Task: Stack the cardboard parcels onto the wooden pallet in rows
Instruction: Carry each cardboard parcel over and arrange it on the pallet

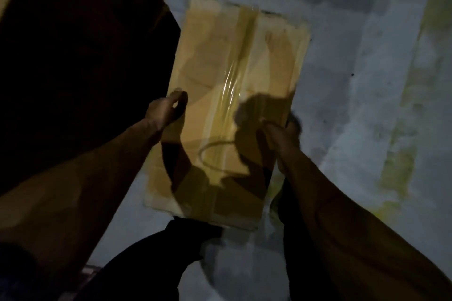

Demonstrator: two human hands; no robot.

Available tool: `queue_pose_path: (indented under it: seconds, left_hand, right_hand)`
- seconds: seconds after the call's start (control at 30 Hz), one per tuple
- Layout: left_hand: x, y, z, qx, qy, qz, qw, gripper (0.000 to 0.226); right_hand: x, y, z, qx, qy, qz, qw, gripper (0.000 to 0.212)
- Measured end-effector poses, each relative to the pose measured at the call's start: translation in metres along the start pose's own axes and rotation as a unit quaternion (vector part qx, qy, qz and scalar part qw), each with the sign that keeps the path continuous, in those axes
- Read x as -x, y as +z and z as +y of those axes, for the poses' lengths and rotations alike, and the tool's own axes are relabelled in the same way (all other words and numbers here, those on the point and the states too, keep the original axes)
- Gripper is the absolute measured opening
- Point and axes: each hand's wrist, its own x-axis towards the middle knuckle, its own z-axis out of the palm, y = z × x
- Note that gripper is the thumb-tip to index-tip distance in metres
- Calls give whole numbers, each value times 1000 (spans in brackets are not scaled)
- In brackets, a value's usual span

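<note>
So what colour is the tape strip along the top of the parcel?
Clear, glossy tape, looking yellowish over the brown cardboard parcel; it shows in the head view.

dim light falls on a pale grey, patchy floor (342, 68) with yellowish stains (401, 159) along its right side, while the left lies in deep shadow (73, 56).

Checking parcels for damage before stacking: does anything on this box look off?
The brown cardboard parcel has a wrinkled clear tape strip along its seam and a dark ring mark near the hands; no tears show in this dim view.
</note>
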Motion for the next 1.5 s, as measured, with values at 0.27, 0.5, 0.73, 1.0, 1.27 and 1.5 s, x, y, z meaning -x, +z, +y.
queue_pose_path:
  seconds: [0.27, 0.5, 0.73, 1.0, 1.27, 1.5]
  left_hand:
    - [-21, 7, -30, -60, 19, 61, 996, 80]
    - [-8, 20, -31, -72, 53, 89, 992, 45]
    - [50, 15, 5, -45, 123, 25, 991, 43]
    - [177, -11, 109, -81, 156, 68, 982, 88]
    - [343, -15, 235, -192, 220, 155, 944, 81]
    - [465, -3, 324, -173, 303, 209, 914, 75]
  right_hand:
    - [-21, 13, 31, -57, 20, 10, 998, 69]
    - [-15, 6, 34, -79, -4, 9, 997, 85]
    - [26, -42, -4, 4, -55, 27, 998, 79]
    - [136, -142, -112, 156, -143, 72, 975, 78]
    - [247, -260, -216, 172, -215, 109, 955, 83]
    - [330, -352, -286, 146, -270, 154, 939, 82]
